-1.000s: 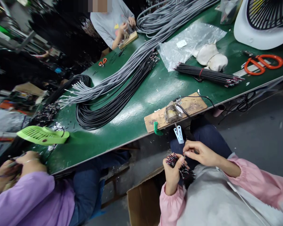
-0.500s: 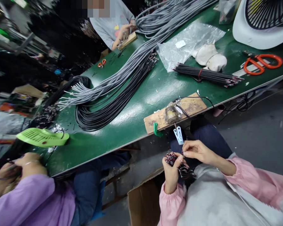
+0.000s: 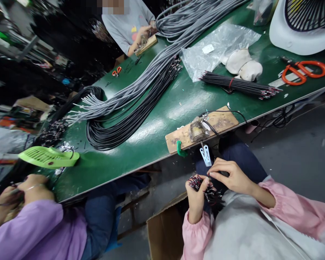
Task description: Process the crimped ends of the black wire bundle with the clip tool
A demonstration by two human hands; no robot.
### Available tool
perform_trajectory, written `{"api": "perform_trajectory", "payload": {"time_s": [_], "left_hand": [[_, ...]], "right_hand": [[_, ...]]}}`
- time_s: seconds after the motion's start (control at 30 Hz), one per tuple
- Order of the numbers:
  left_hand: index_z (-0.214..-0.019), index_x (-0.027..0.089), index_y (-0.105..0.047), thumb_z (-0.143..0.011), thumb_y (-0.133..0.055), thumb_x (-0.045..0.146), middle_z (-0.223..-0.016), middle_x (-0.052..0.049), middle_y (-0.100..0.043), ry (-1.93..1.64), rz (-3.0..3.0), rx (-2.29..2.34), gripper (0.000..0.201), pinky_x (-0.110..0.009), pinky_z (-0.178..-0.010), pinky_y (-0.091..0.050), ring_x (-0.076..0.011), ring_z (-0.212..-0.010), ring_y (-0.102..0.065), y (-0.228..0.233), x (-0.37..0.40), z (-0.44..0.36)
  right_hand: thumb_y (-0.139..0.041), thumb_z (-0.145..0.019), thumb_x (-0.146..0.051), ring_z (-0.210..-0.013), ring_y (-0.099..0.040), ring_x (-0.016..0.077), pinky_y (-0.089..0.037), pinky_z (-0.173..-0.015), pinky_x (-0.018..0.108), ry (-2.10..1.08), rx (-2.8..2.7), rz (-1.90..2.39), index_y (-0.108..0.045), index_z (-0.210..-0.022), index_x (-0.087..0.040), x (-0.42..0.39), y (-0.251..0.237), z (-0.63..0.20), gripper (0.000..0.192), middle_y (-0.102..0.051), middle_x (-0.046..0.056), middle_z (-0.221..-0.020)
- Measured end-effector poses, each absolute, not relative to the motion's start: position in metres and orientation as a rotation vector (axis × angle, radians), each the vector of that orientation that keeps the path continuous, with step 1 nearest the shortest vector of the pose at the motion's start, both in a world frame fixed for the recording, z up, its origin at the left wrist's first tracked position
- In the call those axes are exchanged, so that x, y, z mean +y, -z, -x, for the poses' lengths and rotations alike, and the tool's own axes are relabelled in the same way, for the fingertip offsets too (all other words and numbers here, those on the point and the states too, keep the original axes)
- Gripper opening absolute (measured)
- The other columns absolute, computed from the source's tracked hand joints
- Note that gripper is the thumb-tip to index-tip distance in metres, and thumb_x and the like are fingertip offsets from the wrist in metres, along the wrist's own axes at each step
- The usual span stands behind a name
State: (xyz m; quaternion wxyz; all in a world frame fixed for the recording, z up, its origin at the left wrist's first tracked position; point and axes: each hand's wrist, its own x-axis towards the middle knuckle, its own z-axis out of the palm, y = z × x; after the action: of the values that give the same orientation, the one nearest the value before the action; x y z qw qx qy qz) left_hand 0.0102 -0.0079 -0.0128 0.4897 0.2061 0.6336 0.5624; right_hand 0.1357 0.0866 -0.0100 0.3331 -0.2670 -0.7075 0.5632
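While the left hand (image 3: 196, 198) grips the wires (image 3: 195, 182) nearside of the clip (image 3: 205, 156), the right hand (image 3: 234, 177) stands just right of them, pinching an apparent wire end (image 3: 208, 174); left hand nearer; long axis not determinable.

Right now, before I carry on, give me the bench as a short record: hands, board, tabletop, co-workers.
left hand: gripping a bunch of short dark wires
right hand: fingertips pinching a thin wire near the left thumb
wooden board: at the table edge, bearing a small motor-like device
blue clip: at that device's shaft, beyond the board's edge
green table: grey cables, banded black wire bundle, orange-handled scissors
co-workers: one in purple sleeves, one in a grey shirt
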Motion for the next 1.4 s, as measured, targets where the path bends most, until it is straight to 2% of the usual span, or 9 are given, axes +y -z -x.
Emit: {"api": "perform_trajectory", "payload": {"time_s": [0.17,0.3,0.43,0.63,0.77,1.03,1.17,1.3,1.4], "left_hand": [[-0.068,0.013,-0.06,-0.073,-0.067,0.026,-0.06,-0.001,-0.062,-1.296,-0.656,1.574,0.016,-0.024,-0.056,-0.047,-0.0129,-0.055,-0.06,0.01,-0.007,-0.009],[-0.069,0.013,-0.06,-0.074,-0.067,0.025,-0.054,0.001,-0.061,-1.316,-0.614,1.516,0.015,-0.023,-0.05,-0.045,-0.0112,-0.047,-0.057,0.007,-0.007,-0.01],[-0.07,0.013,-0.058,-0.073,-0.067,0.026,-0.051,0.002,-0.06,-1.351,-0.505,1.469,0.016,-0.021,-0.046,-0.044,-0.01,-0.041,-0.055,0.007,-0.007,-0.012],[-0.07,0.013,-0.059,-0.074,-0.066,0.027,-0.052,0.002,-0.059,-1.359,-0.525,1.489,0.017,-0.022,-0.045,-0.044,-0.0106,-0.041,-0.055,0.009,-0.006,-0.014],[-0.073,0.013,-0.061,-0.073,-0.067,0.029,-0.059,0.0,-0.062,-1.381,-0.548,1.629,0.017,-0.024,-0.053,-0.048,-0.013,-0.051,-0.059,0.014,-0.005,-0.012],[-0.074,0.013,-0.063,-0.076,-0.066,0.027,-0.061,0.001,-0.061,-1.404,-0.565,1.569,0.014,-0.024,-0.057,-0.047,-0.0115,-0.053,-0.058,0.023,-0.008,-0.008],[-0.073,0.012,-0.064,-0.074,-0.068,0.023,-0.065,-0.001,-0.062,-1.403,-0.634,1.594,0.012,-0.025,-0.063,-0.047,-0.0124,-0.061,-0.059,0.021,-0.008,-0.009],[-0.072,0.012,-0.063,-0.072,-0.069,0.025,-0.067,-0.003,-0.064,-1.385,-0.619,1.63,0.014,-0.027,-0.066,-0.049,-0.0146,-0.065,-0.061,0.021,-0.008,-0.012],[-0.074,0.013,-0.062,-0.071,-0.069,0.028,-0.068,-0.003,-0.066,-1.388,-0.543,1.646,0.017,-0.029,-0.063,-0.05,-0.0161,-0.062,-0.063,0.021,-0.009,-0.013]], "right_hand": [[-0.056,-0.085,-0.021,-0.071,-0.057,0.0181,-0.045,-0.066,0.031,-1.493,-1.896,0.726,-0.067,-0.078,-0.016,0.089,0.008,-0.139,0.014,-0.064,0.007,-0.075],[-0.058,-0.082,-0.018,-0.067,-0.056,0.0159,-0.045,-0.063,0.028,-1.549,-1.902,0.713,-0.066,-0.073,-0.015,0.09,0.008,-0.14,0.012,-0.062,0.004,-0.069],[-0.061,-0.08,-0.016,-0.073,-0.057,0.017,-0.046,-0.067,0.03,-1.486,-1.844,0.631,-0.068,-0.081,-0.015,0.089,0.011,-0.139,0.007,-0.066,0.006,-0.075],[-0.061,-0.078,-0.012,-0.067,-0.054,0.0164,-0.045,-0.066,0.034,-1.137,-1.849,0.522,-0.067,-0.079,-0.016,0.086,0.017,-0.137,0.007,-0.066,0.005,-0.071],[-0.063,-0.074,-0.009,-0.067,-0.052,0.0165,-0.043,-0.066,0.035,-0.954,-1.938,0.4,-0.066,-0.081,-0.019,0.083,0.018,-0.14,0.012,-0.067,0.004,-0.072],[-0.06,-0.079,-0.013,-0.069,-0.054,0.0167,-0.044,-0.069,0.034,-1.187,-1.851,0.688,-0.065,-0.078,-0.015,0.078,0.019,-0.142,0.006,-0.064,0.006,-0.072],[-0.059,-0.08,-0.015,-0.071,-0.055,0.0177,-0.045,-0.068,0.033,-1.264,-1.872,0.722,-0.066,-0.079,-0.015,0.079,0.017,-0.139,0.007,-0.064,0.006,-0.073],[-0.059,-0.078,-0.014,-0.068,-0.054,0.0169,-0.044,-0.067,0.032,-1.298,-1.845,0.743,-0.066,-0.071,-0.015,0.08,0.018,-0.137,0.01,-0.063,0.005,-0.068],[-0.061,-0.076,-0.016,-0.067,-0.055,0.0164,-0.044,-0.064,0.03,-1.462,-1.798,0.794,-0.066,-0.067,-0.015,0.083,0.024,-0.137,0.01,-0.063,0.005,-0.067]]}}
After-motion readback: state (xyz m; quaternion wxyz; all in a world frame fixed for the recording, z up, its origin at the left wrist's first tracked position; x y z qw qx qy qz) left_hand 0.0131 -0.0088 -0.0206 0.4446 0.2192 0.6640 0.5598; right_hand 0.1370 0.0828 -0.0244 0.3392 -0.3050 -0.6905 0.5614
